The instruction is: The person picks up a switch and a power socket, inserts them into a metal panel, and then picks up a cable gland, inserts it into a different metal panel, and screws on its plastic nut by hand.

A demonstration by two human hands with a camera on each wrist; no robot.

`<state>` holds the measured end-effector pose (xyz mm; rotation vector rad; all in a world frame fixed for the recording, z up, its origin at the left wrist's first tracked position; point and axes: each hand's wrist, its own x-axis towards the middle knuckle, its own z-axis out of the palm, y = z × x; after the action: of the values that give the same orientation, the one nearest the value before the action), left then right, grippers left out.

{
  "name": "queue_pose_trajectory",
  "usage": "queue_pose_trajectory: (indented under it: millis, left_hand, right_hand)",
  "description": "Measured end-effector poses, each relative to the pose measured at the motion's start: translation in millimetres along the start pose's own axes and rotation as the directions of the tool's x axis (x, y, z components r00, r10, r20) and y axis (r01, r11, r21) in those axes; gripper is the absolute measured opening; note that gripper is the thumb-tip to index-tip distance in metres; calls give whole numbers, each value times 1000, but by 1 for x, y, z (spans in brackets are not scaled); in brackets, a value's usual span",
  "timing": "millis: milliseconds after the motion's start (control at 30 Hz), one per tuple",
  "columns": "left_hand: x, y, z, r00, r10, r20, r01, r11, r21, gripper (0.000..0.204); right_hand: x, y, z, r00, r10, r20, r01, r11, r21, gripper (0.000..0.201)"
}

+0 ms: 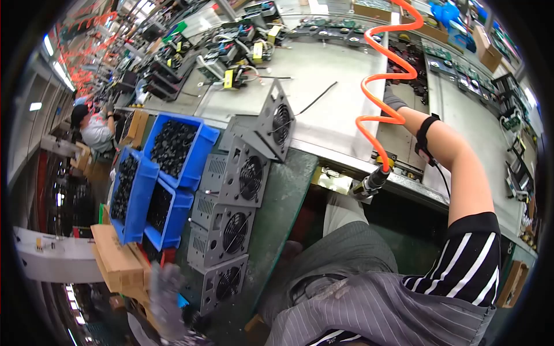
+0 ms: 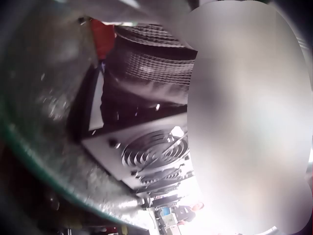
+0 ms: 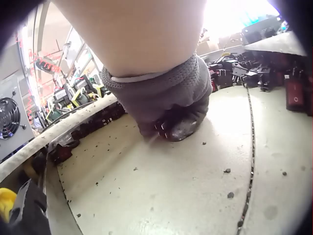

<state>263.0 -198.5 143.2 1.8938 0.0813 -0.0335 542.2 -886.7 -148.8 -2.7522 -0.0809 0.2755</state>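
My right hand, in a grey glove, reaches into a recessed tray between the bench tops. In the right wrist view its curled fingers pinch a small black switch with bright metal tabs, close over the pale tray floor. Glove and fingers hide most of it. Loose switches lie heaped along the tray's far side, one with a red rocker. My gloved left hand, blurred, hangs with extended fingers beside grey metal cases with fan grilles, holding nothing visible.
An orange coiled hose hangs before my right arm, with a driver tool at its end. Blue bins of black parts stand beyond the cases. A cardboard box sits near my left hand. Wired assemblies line the bench.
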Motion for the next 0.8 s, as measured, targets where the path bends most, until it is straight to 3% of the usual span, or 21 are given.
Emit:
queue_pose_trajectory:
  millis: [33, 100, 233, 300, 367, 433, 500, 567, 600, 633, 700, 767, 800]
  left_hand:
    - [17, 20, -4, 989, 103, 103, -111, 991, 70, 73]
    - [57, 71, 24, 995, 36, 94, -57, 972, 229, 69]
    - [142, 126, 99, 939, -223, 263, 37, 824, 566, 73]
    - [187, 119, 131, 886, -208, 415, -138, 734, 665, 72]
    - [210, 134, 168, 817, -375, 438, -136, 613, 779, 77]
    - [225, 123, 196, 894, -296, 337, -201, 407, 891, 73]
    - [236, 111, 216, 921, -200, 335, -261, 323, 910, 64]
    - [250, 104, 218, 888, -192, 418, -337, 344, 876, 55]
    - [251, 102, 216, 880, -167, 445, -372, 344, 862, 52]
    - [250, 99, 216, 883, -150, 444, -370, 359, 857, 46]
    - [247, 97, 219, 886, -170, 431, -394, 210, 895, 46]
    - [239, 105, 218, 891, -189, 413, -375, 207, 904, 47]
    - [235, 110, 216, 896, -200, 396, -357, 202, 912, 47]
  right_hand:
    - [-2, -7, -4, 1000, 4, 30, -3, 1000, -30, 59]
    - [-6, -21, -16, 996, 19, 84, -11, 995, -99, 56]
    - [-5, -60, -51, 984, 69, 164, -28, 970, -240, 50]
    - [1, -93, -65, 975, 96, 201, -31, 953, -301, 47]
    - [9, -138, -81, 966, 127, 227, -38, 932, -361, 45]
    - [17, -105, -70, 957, 215, 193, -178, 966, -188, 50]
    - [-3, -103, -74, 971, 228, 71, -239, 943, 232, 44]
    - [-36, -122, -98, 961, 273, 31, -252, 831, 495, 34]
    - [-39, -129, -95, 968, 61, -242, 93, 812, 577, 29]
    - [-61, -127, -108, 961, 270, -66, -147, 696, 703, 30]
    - [-99, -144, -133, 975, 200, -93, -36, 560, 828, 33]
    - [-131, -156, -145, 962, 201, -186, 62, 501, 863, 39]
    - [-141, -155, -144, 951, 140, -277, 190, 441, 877, 41]
